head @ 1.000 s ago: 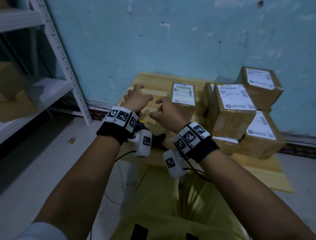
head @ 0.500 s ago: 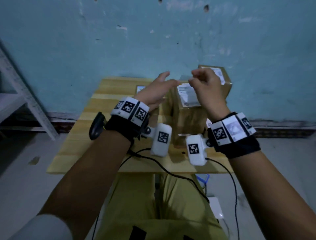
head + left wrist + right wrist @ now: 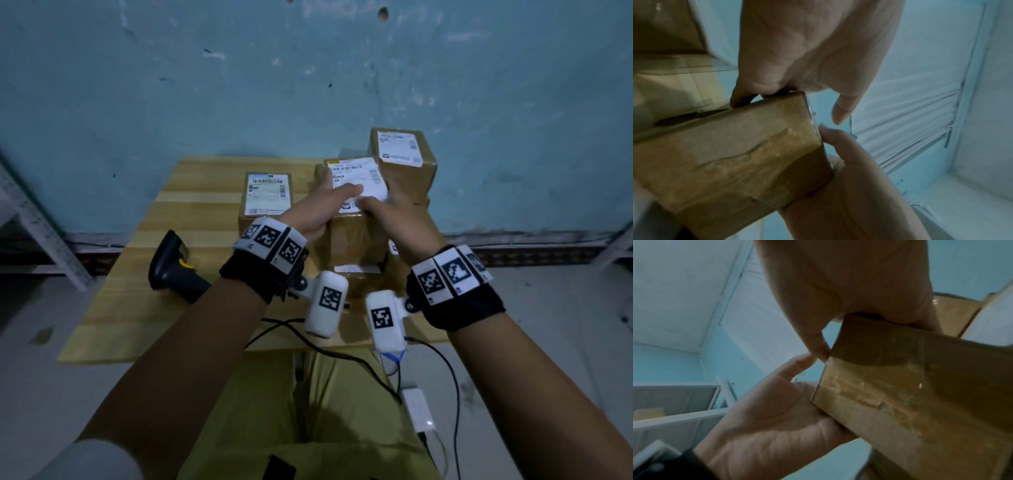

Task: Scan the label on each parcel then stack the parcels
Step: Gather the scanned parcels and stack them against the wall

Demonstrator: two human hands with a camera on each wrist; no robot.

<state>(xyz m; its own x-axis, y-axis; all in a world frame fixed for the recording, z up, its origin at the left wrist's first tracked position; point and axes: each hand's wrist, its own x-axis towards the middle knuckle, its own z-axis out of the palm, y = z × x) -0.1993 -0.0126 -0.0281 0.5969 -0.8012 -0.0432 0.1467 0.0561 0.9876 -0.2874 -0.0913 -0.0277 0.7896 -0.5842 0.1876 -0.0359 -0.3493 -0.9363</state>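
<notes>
Hands (image 3: 359, 212) now on parcel (image 3: 349, 233), underside hidden.

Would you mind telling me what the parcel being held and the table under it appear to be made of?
The held parcel looks like brown cardboard wrapped in glossy clear tape: wrinkled, shiny strips show in the wrist views, with a white paper label on top. The table appears to be pale, matte wood, given its plank lines and grain. Both hands grip the parcel.

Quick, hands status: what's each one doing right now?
Left hand: gripping the parcel, fingers on its label.
Right hand: gripping the same parcel from the other side.
</notes>
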